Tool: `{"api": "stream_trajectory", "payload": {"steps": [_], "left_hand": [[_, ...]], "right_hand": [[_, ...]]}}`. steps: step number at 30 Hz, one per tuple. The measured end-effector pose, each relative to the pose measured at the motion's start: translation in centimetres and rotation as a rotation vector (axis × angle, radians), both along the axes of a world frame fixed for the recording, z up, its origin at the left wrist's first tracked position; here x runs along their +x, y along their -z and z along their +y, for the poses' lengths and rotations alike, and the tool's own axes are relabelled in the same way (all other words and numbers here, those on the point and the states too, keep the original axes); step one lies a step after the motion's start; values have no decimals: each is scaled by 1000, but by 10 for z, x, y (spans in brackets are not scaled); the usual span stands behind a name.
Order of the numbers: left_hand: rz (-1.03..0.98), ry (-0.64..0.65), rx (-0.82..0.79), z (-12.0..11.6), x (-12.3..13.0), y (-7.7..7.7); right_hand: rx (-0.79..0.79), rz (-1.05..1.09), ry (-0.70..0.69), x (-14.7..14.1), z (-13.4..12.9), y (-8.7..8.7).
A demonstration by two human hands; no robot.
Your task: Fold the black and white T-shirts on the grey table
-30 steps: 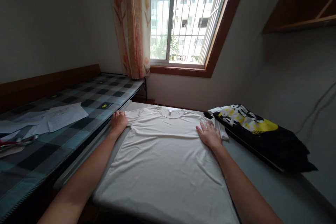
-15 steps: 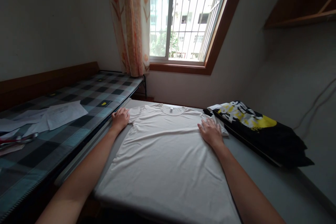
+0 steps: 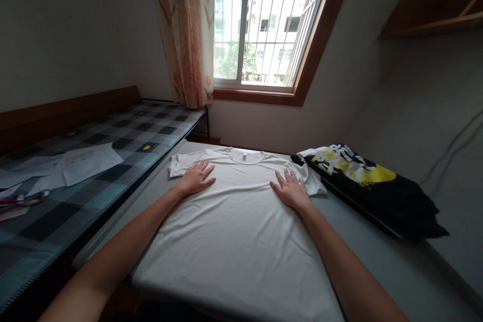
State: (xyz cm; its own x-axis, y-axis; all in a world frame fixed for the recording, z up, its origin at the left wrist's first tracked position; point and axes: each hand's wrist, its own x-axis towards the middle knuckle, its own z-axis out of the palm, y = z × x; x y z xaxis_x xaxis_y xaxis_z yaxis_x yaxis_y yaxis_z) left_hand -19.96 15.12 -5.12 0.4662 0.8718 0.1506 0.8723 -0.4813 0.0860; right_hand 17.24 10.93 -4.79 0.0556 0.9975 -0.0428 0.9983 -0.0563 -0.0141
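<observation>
A white short-sleeved T-shirt [image 3: 234, 231] lies spread out on a pale table [image 3: 362, 241], its neckline toward the window and its lower end at the near edge. Soft wrinkles run across the chest and body. My left hand [image 3: 196, 178] rests flat on the shirt's upper left, beside the left sleeve, fingers spread. On the upper right, near the right sleeve, my right hand [image 3: 291, 188] lies flat with fingers apart. Neither hand grips the cloth.
Folded black clothing with a yellow and white print [image 3: 370, 186] lies at the table's right. Left is a bed with a checked mattress [image 3: 158, 133], bearing papers [image 3: 90, 161] and a red-and-metal item [image 3: 26, 200]. Behind are a curtain [image 3: 186, 35] and a barred window [image 3: 264, 35].
My left hand has moved right from the left sleeve's end onto the shirt's upper body. My right hand has shifted slightly left, off the right sleeve area. The left sleeve now shows fully.
</observation>
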Motion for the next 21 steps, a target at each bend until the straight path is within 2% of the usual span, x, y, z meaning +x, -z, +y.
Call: {"api": "stream_trajectory", "payload": {"steps": [6,21], "left_hand": [[42,-89,-27,13,-3,-1],[92,-115,-70,71,-12,-4]], "right_hand": [[-44,8,11,-5,14,-5],[-14,24,-22,-12,72,-6]]}}
